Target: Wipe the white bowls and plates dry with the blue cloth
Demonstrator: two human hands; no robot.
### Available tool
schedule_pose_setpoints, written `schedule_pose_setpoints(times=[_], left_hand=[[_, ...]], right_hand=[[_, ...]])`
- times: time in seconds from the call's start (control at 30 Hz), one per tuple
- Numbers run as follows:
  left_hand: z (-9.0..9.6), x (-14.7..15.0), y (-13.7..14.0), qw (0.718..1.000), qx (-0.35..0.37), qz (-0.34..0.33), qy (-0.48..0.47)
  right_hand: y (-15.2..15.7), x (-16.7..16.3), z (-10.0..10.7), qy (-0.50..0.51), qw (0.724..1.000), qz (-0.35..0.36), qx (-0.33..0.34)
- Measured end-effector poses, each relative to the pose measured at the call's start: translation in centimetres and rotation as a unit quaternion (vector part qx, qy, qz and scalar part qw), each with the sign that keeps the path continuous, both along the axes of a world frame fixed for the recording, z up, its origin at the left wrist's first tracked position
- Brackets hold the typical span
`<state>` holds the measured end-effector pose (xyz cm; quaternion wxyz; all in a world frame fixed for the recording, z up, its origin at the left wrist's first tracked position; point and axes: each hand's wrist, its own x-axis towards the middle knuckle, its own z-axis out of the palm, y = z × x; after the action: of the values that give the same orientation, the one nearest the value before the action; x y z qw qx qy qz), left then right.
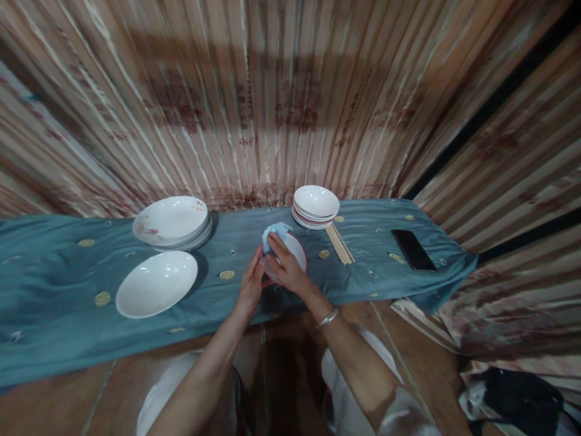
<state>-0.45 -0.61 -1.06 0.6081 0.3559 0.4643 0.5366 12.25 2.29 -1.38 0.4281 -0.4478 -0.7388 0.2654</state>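
Observation:
A white bowl with a red rim is tilted up over the near part of the cloth-covered table. My left hand grips the bowl's left edge, its fingers partly hidden behind it. With my right hand I press a light blue cloth against the bowl at its upper left rim. Part of the bowl's inside is covered by my right hand. Just behind stands a stack of white bowls, and wooden chopsticks lie beside it.
On the left are a stack of floral plates and a large white dish. A black phone lies at the right. A teal patterned cloth covers the table; pleated curtains hang close behind.

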Motion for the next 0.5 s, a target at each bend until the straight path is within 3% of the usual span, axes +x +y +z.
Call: schedule_pose_setpoints(times=[0.5], left_hand=[[-0.4,-0.2,0.3,1.0,0.008,-0.015,-0.005]], right_hand=[[-4.5,0.9,0.6,-0.007,0.997,0.054,-0.058]])
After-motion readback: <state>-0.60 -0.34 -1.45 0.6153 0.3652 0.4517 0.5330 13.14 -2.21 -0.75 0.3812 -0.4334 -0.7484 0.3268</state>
